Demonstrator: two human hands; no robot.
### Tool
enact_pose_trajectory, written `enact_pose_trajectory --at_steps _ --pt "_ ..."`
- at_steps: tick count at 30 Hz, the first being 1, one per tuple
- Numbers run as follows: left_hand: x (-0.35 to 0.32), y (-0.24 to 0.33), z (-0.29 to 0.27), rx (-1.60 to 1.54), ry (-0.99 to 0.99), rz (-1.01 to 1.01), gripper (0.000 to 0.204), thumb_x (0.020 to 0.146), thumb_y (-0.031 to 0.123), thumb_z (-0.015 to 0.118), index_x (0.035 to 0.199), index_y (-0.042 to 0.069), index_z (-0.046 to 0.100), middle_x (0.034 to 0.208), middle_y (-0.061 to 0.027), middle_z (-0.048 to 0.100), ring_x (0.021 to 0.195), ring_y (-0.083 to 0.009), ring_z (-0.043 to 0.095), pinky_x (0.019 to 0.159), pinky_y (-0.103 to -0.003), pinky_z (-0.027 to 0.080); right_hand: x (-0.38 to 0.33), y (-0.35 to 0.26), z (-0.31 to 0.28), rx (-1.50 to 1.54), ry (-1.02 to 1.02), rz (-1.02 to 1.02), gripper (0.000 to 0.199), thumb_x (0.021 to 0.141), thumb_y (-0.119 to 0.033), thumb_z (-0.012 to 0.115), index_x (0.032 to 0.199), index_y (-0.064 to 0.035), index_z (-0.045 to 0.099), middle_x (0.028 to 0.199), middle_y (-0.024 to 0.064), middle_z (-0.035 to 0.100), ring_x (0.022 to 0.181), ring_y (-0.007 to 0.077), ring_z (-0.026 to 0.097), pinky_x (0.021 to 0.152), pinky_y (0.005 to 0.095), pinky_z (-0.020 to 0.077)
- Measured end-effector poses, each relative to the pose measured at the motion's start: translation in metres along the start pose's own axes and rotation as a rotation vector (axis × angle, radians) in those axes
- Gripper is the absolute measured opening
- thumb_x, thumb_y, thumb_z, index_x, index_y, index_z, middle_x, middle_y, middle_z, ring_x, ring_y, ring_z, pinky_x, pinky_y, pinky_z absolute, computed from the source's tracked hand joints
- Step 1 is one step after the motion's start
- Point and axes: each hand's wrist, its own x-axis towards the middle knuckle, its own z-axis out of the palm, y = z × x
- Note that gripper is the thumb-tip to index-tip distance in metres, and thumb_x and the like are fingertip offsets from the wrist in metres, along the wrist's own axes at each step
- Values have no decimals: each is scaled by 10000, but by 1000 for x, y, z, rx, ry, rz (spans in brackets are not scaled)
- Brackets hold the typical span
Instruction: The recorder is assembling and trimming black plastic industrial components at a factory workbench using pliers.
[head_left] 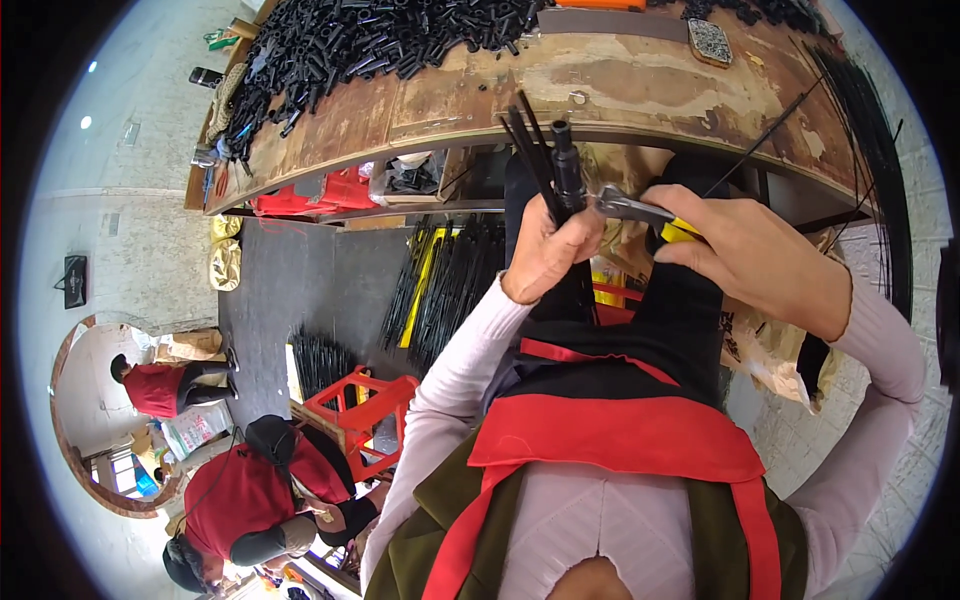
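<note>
My left hand (550, 255) is closed round several thin black rods (532, 160) and a black tubular fitting (567, 165), held upright in front of the bench edge. In my right hand (755, 255) are pliers (635, 207) with yellow and black handles. Their metal jaws reach the lower part of the fitting, right beside my left fingers; whether they grip it is blurred. Behind my right hand a thin dark rod (765, 140) slants up toward the bench's right side. Both hands are above my lap, where a red and black apron (610, 430) lies.
Black tubular parts (370, 35) are heaped on the worn wooden bench (450, 105), near a speckled block (710, 43). Long black rods (880, 180) hang at its right end. More rods (450, 290) and a red plastic stool (385, 410) are leftward. A co-worker (240, 500) bends at lower left.
</note>
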Motion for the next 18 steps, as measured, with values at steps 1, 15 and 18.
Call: enact_pose_trajectory --at_steps 1,15,18 --pt "1 -2 -3 1 49 3 141 861 2 512 752 50 438 598 3 419 480 -72 359 441 -240 269 4 0 4 -24 78 -63 367 939 -210 596 1232 -41 453 775 212 607 741 414 604 640 452 454" --pt "4 1 -5 56 152 36 181 860 29 507 825 111 349 537 4 301 431 -92 277 412 -254 226 24 12 -9 -259 72 -157 371 917 -106 598 1246 1 462 752 182 624 700 335 656 601 405 500" --pt "-2 -3 -9 -5 109 18 132 863 20 524 789 63 423 579 3 401 463 -82 348 436 -241 277 24 0 -28 321 -358 184 444 856 -63 662 1236 6 445 638 123 590 506 227 628 457 328 474"
